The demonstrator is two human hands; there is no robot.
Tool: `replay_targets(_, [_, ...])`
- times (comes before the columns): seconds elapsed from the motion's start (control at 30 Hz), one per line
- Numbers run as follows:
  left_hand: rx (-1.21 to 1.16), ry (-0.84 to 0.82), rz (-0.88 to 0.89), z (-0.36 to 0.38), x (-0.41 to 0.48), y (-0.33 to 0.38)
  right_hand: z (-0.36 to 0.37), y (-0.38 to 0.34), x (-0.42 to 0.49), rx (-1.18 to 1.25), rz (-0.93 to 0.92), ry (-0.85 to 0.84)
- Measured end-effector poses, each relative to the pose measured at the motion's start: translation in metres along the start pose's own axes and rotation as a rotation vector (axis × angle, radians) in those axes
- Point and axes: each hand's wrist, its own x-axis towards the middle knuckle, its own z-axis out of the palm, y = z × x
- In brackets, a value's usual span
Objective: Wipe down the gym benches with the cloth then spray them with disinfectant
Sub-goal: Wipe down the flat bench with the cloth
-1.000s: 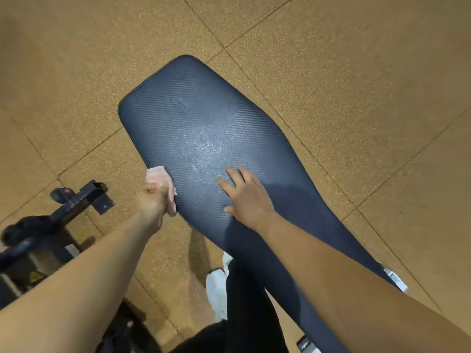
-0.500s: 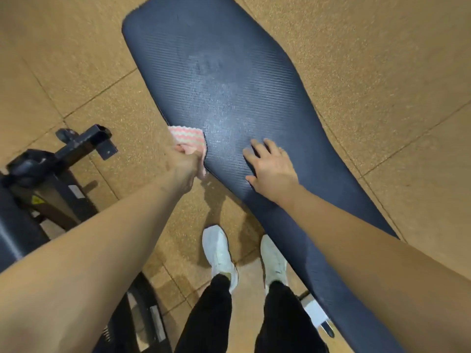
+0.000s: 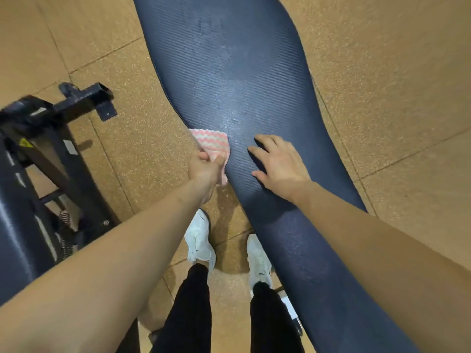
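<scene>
A person is standing beside a dark blue padded gym bench (image 3: 229, 85), wiping its left edge. The left hand (image 3: 205, 171) is pinching a pink-and-white striped cloth (image 3: 212, 142) against the surface; the right hand (image 3: 277, 164) is resting flat, fingers spread, just beside it. Wiping looks partly done, judging by damp sheen mid-pad. No disinfectant bottle is showing, so spraying remains. Tan speckled floor tiles (image 3: 382, 72) are surrounding it; black equipment (image 3: 38, 138) is standing left.

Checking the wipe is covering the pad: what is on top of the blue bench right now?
On the bench pad lie the pink cloth, gripped by the left hand at its edge, and the flat right hand. The pad beneath them is hidden.
</scene>
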Motion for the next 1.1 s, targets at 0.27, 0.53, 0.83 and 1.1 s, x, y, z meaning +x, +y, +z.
replay_targets(0.27, [0.101, 0.003, 0.029, 0.013, -0.038, -0.022, 0.022, 0.006, -0.066, -0.073, 0.035, -0.067])
replay_targets(0.53, [0.151, -0.010, 0.066, 0.012, -0.042, -0.040, 0.025, 0.013, -0.074, -0.063, -0.005, -0.109])
replay_targets(0.83, [0.160, -0.090, 0.140, 0.013, -0.061, -0.085, 0.028, 0.006, -0.076, -0.041, 0.040, -0.113])
replay_targets(1.1, [0.165, -0.191, 0.090, 0.024, -0.115, -0.160, 0.029, 0.004, -0.128, -0.044, 0.124, 0.088])
